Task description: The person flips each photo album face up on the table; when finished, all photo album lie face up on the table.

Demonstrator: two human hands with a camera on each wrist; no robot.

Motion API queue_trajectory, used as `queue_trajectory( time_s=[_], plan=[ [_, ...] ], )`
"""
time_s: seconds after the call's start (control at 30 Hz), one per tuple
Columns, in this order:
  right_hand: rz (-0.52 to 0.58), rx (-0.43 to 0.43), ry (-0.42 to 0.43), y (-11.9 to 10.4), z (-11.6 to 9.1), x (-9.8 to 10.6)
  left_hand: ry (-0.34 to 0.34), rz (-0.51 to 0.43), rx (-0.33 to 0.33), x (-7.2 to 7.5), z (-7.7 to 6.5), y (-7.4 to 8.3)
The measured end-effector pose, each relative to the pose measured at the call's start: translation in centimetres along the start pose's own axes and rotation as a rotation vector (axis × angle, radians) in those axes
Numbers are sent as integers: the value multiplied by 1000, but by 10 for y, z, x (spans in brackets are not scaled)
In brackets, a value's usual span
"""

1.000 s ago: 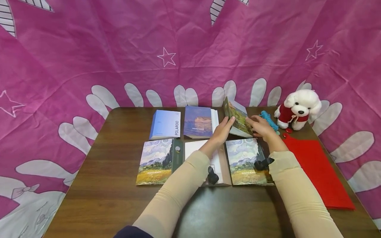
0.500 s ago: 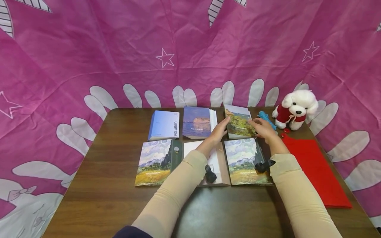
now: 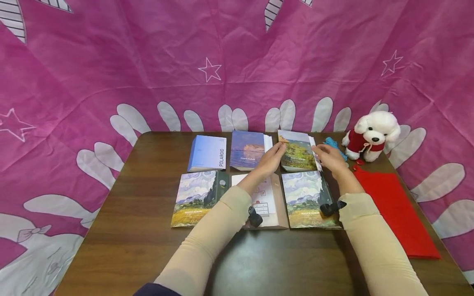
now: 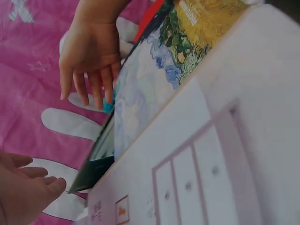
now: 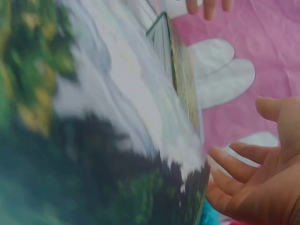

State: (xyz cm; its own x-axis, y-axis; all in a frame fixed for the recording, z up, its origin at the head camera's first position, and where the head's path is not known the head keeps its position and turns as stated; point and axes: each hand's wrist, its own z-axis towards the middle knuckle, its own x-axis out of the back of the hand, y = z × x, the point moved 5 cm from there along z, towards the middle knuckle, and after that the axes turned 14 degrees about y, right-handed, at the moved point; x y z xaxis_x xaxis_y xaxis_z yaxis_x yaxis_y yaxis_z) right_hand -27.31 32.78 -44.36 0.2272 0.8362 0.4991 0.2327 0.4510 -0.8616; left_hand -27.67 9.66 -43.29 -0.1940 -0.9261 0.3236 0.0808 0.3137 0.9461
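Observation:
A photo album with a green garden cover (image 3: pixel 297 153) lies flat, face up, at the right of the back row in the head view. Along its left edge is my left hand (image 3: pixel 271 159), fingers loosely extended, not wrapped around the album. Just off its right edge hovers my right hand (image 3: pixel 329 158). Both wrist views show relaxed, spread fingers with nothing in them: the left hand (image 4: pixel 28 190) at lower left, the right hand (image 5: pixel 262 173) at right. Whether the left fingertips touch the cover, I cannot tell.
Beside it lie a sea-cliff album (image 3: pixel 247 150) and a blue Polaroid album (image 3: pixel 208 153). The front row holds two wheat-field albums, left (image 3: pixel 194 197) and right (image 3: pixel 305 197), around a white album (image 3: pixel 264 205). A plush dog (image 3: pixel 372 133), turquoise yarn (image 3: pixel 335 146) and red cloth (image 3: pixel 396 213) are at right.
The garden-cover album, tilted up between both hands one second ago, has come down flat onto the table. My hands have let go and moved slightly apart to its sides.

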Motion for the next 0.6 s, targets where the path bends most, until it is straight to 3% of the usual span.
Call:
queue_trajectory(
  time_s=[0.33,0.47,0.6],
  plan=[
    [163,36,143,-16,-42,-27,-36,27,-128,20,-33,5],
    [243,54,166,-25,-60,-38,-24,26,-118,28,-48,3],
    [358,59,114,-35,-80,-54,11,20,-80,40,-63,-1]
  ],
)
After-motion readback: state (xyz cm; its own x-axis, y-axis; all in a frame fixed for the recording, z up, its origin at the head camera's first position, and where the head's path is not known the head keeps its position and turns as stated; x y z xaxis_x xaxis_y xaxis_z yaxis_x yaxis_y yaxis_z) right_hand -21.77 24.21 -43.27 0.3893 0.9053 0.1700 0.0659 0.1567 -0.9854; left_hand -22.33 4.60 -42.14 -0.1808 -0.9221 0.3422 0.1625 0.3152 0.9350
